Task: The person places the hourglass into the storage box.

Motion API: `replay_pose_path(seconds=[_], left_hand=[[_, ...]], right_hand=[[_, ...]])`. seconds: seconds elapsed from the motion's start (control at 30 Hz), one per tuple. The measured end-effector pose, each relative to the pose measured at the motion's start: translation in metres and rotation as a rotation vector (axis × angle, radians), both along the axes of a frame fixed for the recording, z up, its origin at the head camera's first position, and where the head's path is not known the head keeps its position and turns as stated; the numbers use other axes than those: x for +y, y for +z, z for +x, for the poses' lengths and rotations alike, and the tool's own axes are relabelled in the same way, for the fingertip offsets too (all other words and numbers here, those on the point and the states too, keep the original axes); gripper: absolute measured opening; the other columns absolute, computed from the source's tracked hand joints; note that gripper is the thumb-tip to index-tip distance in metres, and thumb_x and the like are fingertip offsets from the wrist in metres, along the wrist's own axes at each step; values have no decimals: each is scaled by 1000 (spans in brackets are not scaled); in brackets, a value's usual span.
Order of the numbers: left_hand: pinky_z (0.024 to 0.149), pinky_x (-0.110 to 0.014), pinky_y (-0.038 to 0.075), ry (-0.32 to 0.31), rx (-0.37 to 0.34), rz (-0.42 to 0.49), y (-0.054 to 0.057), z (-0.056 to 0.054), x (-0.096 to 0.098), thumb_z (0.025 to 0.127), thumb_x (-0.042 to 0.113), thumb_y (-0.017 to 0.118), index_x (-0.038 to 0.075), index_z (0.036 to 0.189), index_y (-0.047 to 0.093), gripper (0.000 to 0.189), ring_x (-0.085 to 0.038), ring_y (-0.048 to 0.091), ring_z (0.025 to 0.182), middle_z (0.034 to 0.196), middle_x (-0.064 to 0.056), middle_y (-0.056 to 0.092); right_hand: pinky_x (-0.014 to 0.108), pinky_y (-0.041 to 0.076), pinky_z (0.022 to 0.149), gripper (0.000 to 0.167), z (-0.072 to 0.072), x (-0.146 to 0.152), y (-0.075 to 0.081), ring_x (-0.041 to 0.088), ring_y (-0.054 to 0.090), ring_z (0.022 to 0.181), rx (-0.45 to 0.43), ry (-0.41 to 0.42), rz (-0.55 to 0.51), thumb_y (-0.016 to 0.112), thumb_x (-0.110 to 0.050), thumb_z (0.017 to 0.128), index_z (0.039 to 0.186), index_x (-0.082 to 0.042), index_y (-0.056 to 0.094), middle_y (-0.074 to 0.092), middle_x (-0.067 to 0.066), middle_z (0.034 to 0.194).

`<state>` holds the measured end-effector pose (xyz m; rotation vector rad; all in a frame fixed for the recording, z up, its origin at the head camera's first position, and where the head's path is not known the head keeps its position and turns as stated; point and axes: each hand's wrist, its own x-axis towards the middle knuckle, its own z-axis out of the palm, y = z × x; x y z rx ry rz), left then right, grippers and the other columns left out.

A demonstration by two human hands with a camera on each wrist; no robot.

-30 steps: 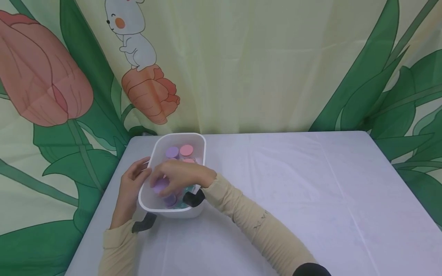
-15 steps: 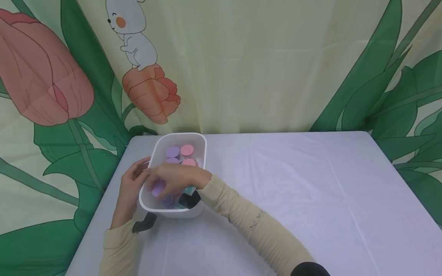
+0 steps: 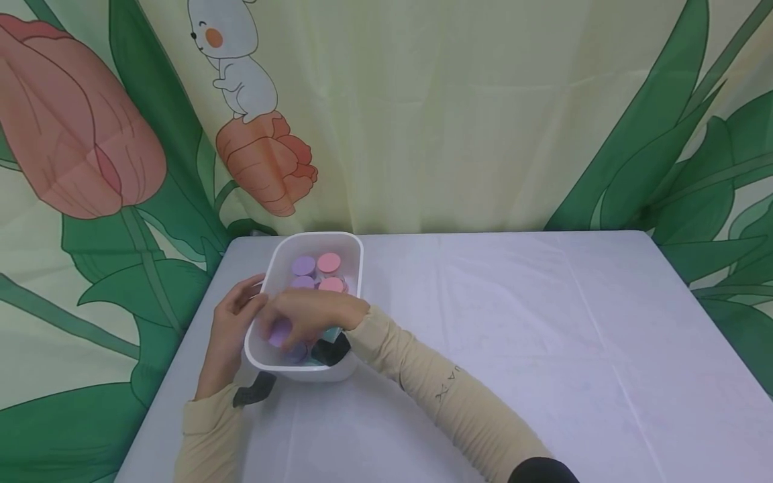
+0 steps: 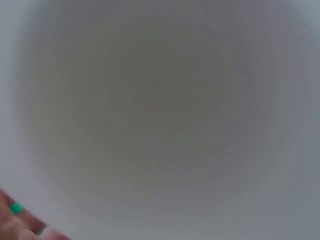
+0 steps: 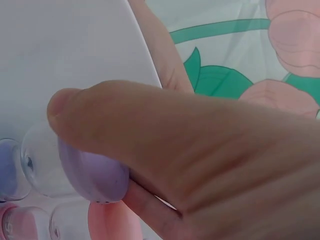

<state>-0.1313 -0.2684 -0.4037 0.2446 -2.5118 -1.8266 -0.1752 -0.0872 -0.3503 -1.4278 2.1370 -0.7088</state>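
A white plastic bin [image 3: 308, 376] stands at the table's back left, holding several small clear jars with purple and pink lids. My right hand [image 3: 314, 312] reaches into it and grips a jar with a purple lid [image 5: 97, 175], the thumb lying over the lid in the right wrist view. Part of that lid [image 3: 280, 332] shows below the fingers in the head view. Against the bin's left outer side rests my left hand [image 3: 225, 332], fingers extended along the wall near the rim. The bin's pale wall [image 4: 160, 115] fills most of the left wrist view.
Further back in the bin are purple lids [image 3: 304, 265] and pink lids [image 3: 329, 262]. A white cloth [image 3: 513, 335] covers the table. Behind it hangs a curtain [image 3: 453, 121] printed with a rabbit, a carrot and tulips.
The right hand shifts slightly left and down inside the bin, then stays nearly still over the purple lid. The left hand keeps its place on the bin.
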Motion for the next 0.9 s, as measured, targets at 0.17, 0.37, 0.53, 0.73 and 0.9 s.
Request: replay_pose_path(seconds=[0.17,0.37,0.53,0.73,0.9], left_hand=[[86,-15,48,-1,5,-2,1,0,1,98,42,60,25,145,50,51,-5,54,116,140,-4,55],[86,-15,49,-5,10,-5,2,1,2,98,42,59,23,145,50,51,-4,55,115,141,-6,54],[84,-14,50,2,-1,-9,1,2,2,98,43,58,24,146,49,52,-5,55,115,143,-6,53],[82,-13,51,13,-11,-17,3,2,4,99,44,58,25,146,49,52,-5,55,114,143,-6,53],[88,-19,51,9,-11,-65,7,3,3,98,45,58,25,146,48,53,-5,56,115,142,-5,53]], right_hand=[[14,53,63,32,1,-1,-1,4,57,94,3,-13,35,76,-7,85,115,-13,70,67,-7,108],[16,53,60,32,3,-2,2,5,59,90,21,-23,69,75,-7,86,117,-15,70,67,-8,104],[15,52,61,30,5,-2,5,5,59,94,48,-18,72,76,-8,86,114,-15,72,68,-7,109],[14,53,61,29,7,1,12,6,59,95,52,-40,95,76,-9,86,114,-15,72,67,-7,111],[15,54,58,33,9,7,19,5,60,91,3,-76,89,74,-11,88,121,-14,69,65,-4,117]])
